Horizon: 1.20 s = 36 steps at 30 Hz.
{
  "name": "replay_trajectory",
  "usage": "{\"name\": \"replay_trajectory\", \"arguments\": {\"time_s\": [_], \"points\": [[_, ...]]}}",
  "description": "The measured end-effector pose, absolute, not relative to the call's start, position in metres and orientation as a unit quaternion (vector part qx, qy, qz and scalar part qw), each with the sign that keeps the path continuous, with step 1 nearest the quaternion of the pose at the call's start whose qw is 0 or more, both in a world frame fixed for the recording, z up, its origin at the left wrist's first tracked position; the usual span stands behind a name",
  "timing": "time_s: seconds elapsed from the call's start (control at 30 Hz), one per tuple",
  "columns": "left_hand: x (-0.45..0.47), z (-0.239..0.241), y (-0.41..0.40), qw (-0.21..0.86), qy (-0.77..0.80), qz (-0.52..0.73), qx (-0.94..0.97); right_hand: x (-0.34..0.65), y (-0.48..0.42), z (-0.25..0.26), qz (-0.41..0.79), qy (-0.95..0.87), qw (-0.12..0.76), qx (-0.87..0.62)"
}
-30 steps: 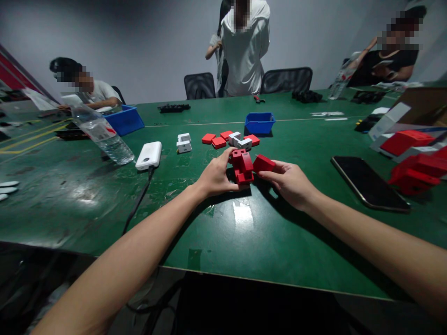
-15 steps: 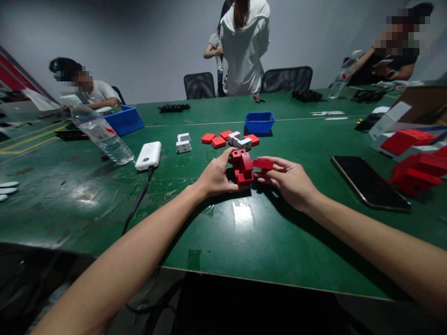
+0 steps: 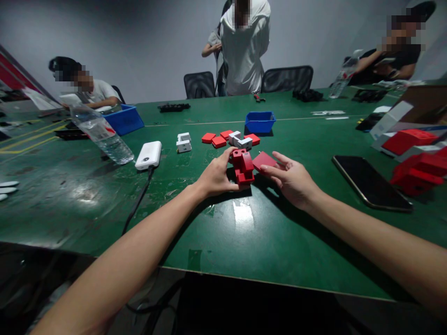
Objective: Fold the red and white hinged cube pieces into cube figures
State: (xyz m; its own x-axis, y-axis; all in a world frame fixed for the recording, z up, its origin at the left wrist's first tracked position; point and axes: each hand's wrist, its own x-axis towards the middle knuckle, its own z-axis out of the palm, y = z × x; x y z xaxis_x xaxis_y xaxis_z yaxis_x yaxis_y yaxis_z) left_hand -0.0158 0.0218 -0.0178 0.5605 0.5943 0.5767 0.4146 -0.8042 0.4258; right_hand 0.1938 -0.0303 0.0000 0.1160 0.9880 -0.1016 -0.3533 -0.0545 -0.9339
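Note:
My left hand (image 3: 218, 174) is closed around a red bracket-like block (image 3: 243, 166) with a curved part and a small hole, held low over the green table. Between the thumb and fingers of my right hand (image 3: 291, 179) is a flat red square piece (image 3: 264, 161), tilted so its broad face shows. Its left edge is close beside the block; I cannot tell whether they touch. Just beyond, several small red pieces (image 3: 219, 142) lie around a white angular block (image 3: 240, 139). Another white block (image 3: 183, 143) stands to their left.
A white power bank (image 3: 148, 156) with a black cable and a tilted water bottle (image 3: 101, 132) are at left. Beyond the pieces stands a small blue bin (image 3: 260, 122). At right lie a phone (image 3: 372, 182) and larger red parts (image 3: 417, 172). Several people are around the table.
My right hand has turned the flat red piece from edge-on to showing its broad face, with the fingers shifting on it. My left hand and the red block stay almost still.

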Motion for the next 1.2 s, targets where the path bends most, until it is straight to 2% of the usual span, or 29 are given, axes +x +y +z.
{"name": "replay_trajectory", "arguments": {"time_s": [0.43,0.8,1.2], "points": [[-0.0161,-0.0163,0.0202,0.131,0.306,0.350,0.876,0.1944,-0.0293,-0.0052,0.588,-0.396,0.559,-0.431],[-0.0151,-0.0149,0.0195,0.133,0.302,0.353,0.875,0.1917,-0.0326,0.0020,0.587,-0.383,0.565,-0.434],[-0.0161,-0.0158,0.0200,0.129,0.306,0.349,0.877,0.1938,-0.0320,-0.0065,0.540,-0.423,0.538,-0.489]]}}
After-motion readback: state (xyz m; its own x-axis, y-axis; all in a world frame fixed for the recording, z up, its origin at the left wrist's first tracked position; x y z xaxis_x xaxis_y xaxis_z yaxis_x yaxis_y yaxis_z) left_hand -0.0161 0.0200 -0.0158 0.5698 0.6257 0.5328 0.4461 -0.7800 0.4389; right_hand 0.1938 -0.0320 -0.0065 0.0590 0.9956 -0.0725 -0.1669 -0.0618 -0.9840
